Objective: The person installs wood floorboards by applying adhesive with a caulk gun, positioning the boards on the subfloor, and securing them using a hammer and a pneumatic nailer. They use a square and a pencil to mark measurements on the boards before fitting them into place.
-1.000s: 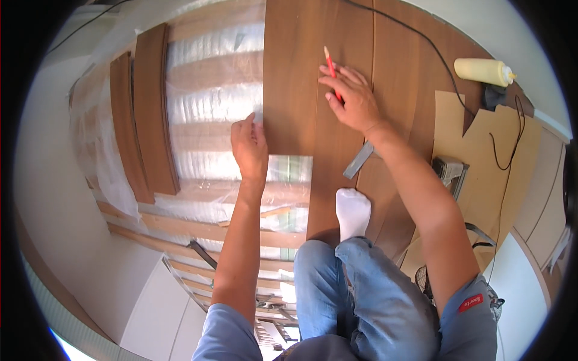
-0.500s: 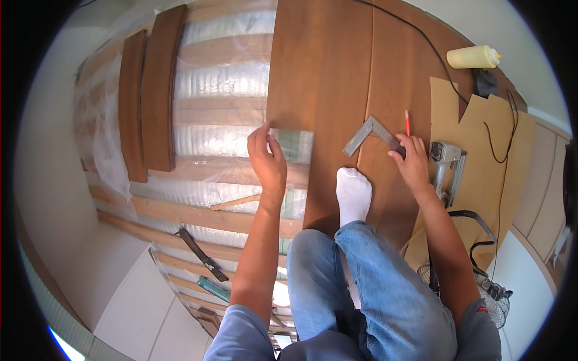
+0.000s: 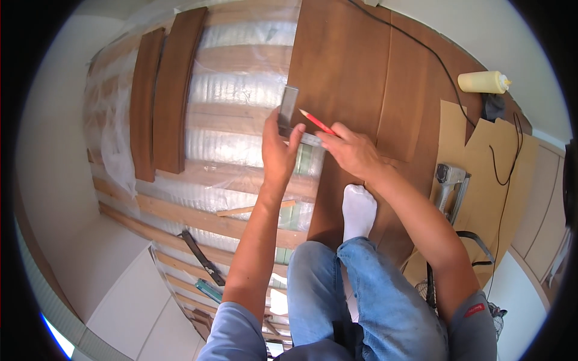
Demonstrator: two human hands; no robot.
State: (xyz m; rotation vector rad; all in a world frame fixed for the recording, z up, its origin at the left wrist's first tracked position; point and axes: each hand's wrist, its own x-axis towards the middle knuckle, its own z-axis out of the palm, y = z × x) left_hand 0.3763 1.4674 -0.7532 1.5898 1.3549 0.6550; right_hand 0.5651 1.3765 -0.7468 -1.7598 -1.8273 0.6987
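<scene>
My left hand [image 3: 278,153] holds a metal try square [image 3: 289,101] near its corner, thumb on one side and fingers on the other. The square lies at the left edge of the brown floorboards [image 3: 337,66], one arm pointing away from me and the other toward my right hand. My right hand [image 3: 354,153] is closed round a red pencil [image 3: 317,122], whose tip points up and left near the square. The right fingers are close to the square's graduated arm; whether they touch it I cannot tell. My socked foot [image 3: 359,210] stands on the boards below.
Wooden joists [image 3: 180,213] with silvery insulation [image 3: 232,90] lie open at left, and two loose boards [image 3: 171,96] rest across them. At right are a nail gun [image 3: 448,186], cardboard [image 3: 503,156], a yellow bottle [image 3: 481,82] and a black cable [image 3: 421,36]. A dark bar [image 3: 201,257] lies lower left.
The square has moved left from the middle of the boards to their edge, into my left hand. My right hand has picked up the pencil and come left.
</scene>
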